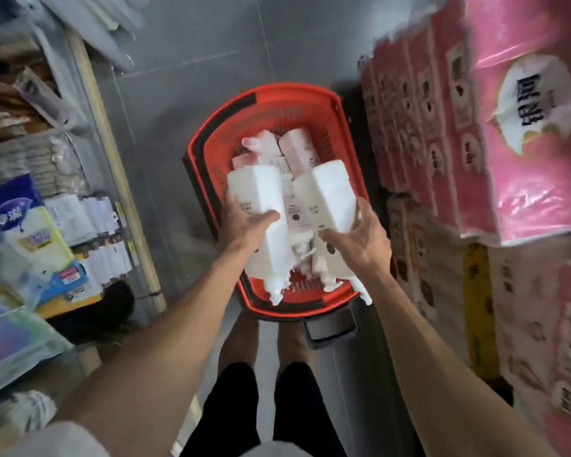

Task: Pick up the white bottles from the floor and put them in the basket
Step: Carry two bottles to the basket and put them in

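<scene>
A red basket [211, 133] with black trim stands on the grey floor between my feet and the aisle. Several white bottles [294, 150] lie inside it. My left hand [244, 222] grips one white pump bottle [261, 196] over the basket, its pump end pointing toward me. My right hand [363, 235] grips a second white bottle [330, 192] beside the first, also above the basket. Both bottles hang just over the pile, tilted.
Shelves with packaged goods [37, 239] line the left side. Stacked pink tissue packs [508, 127] and cartons [442, 275] rise close on the right. A black basket handle [330, 328] sticks out near my feet. Grey floor [205, 54] runs ahead beyond the basket.
</scene>
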